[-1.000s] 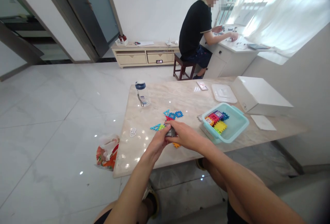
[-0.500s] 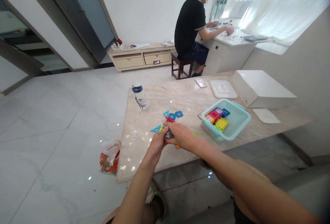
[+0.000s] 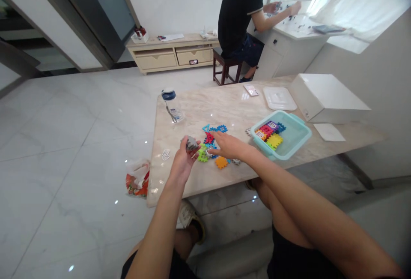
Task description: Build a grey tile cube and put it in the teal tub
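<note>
Fingers of our left hand [image 3: 183, 159] curl round a small grey blocky piece [image 3: 192, 143], pinched between thumb and fingertips and lifted just clear of the pale, glossy marble tabletop [image 3: 180, 176]. It looks matt, lumpy and notched at the edges, but it is too small for us to tell which way it faces or where its long axis runs.

Our right hand [image 3: 228, 145] lies low over the table with its fingers spread and stretched toward the left, the fingertips on a loose scatter of flat plastic tiles [image 3: 210, 139] — blue, red and green squares with toothed, interlocking edges. It is open, and we cannot make out anything gripped in it. A green tile [image 3: 202, 156] sits just beside the left fingertips, and an orange tile [image 3: 221, 162] lies flat under the right wrist, toward the near edge.

To the right, near the right forearm, stands a shallow turquoise plastic tub [image 3: 293, 144] with rounded corners; in it are more toothed tiles fitted together as a cluster of red, yellow, purple and blue. Beyond it lie its white plastic lid [image 3: 279, 98] and a white rectangular box [image 3: 330, 99]. A clear bottle with a dark blue cap [image 3: 171, 105] stands upright toward the far left corner.

On the floor beside the table rests a crumpled red and white plastic bag [image 3: 136, 179]. At a white desk by the window another person in a black shirt [image 3: 239, 9] sits on a dark wooden stool [image 3: 226, 67] — both hands on the desktop.
</note>
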Tool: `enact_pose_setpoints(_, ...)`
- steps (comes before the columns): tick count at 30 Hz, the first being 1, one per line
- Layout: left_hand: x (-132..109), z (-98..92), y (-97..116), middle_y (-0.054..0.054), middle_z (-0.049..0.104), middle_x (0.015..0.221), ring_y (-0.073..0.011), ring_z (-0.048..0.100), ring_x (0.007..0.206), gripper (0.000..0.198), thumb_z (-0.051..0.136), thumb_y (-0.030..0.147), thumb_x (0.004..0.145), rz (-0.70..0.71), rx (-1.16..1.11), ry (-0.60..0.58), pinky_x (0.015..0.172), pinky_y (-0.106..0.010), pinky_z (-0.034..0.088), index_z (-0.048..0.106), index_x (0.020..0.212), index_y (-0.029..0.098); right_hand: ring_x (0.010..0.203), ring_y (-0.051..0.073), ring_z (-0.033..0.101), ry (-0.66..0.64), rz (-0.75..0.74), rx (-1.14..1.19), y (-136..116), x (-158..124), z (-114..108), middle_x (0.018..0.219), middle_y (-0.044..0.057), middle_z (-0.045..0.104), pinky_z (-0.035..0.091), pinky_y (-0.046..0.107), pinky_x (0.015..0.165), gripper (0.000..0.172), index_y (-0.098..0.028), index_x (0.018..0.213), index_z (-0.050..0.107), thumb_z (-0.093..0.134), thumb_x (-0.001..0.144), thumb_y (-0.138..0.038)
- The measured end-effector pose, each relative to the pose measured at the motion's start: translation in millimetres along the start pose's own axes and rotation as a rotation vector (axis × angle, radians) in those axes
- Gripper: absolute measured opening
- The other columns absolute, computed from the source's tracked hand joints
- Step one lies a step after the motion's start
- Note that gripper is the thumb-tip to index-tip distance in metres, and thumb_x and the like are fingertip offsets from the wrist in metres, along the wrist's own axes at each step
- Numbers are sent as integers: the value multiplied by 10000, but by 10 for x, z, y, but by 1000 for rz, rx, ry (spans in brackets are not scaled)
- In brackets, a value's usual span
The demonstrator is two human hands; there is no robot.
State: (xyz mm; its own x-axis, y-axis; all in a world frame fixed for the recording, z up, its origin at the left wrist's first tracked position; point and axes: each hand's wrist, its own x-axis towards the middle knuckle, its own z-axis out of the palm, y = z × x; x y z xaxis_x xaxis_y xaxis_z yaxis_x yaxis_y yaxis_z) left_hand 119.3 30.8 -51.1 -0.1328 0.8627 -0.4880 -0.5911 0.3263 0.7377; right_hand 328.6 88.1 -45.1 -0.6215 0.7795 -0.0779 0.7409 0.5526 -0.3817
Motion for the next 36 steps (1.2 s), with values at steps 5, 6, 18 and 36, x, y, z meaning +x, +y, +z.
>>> enact_pose_setpoints(5,8,1,180,-64,828,972,-122,769,750,374,608,509,1101,17,-84,-30,592,-192,547,736,1047,162,1326,348,684,-166,31,-113,-13,140,66,1474,219,679,565,418,1084,604,-116,1460,640,861,919,-271)
enact_pose_setpoints(6,11,4,203,-64,827,966,-122,768,747,388,615,526,1095,25,-93,-35,584,-189,541,736,1049,159,1309,334,690,-184,31,-122,-13,180,108,1457,204,690,571,395,1065,586,-128,1449,649,857,912,-235)
enact_pose_setpoints(18,-152,58,213,-59,811,965,-123,766,749,326,616,462,1104,-38,-154,-93,576,-184,550,737,1049,164,1342,340,616,-146,-26,-281,-79,336,505,1473,214,613,549,418,1092,405,-121,1374,707,733,984,-223)
enact_pose_setpoints(36,-200,157,-263,-88,821,897,-196,782,797,533,862,643,863,-33,156,-261,663,-240,550,779,1071,160,1149,301,728,422,-83,311,-179,-508,-257,1214,114,779,579,477,1039,469,-224,1350,714,855,927,-369)
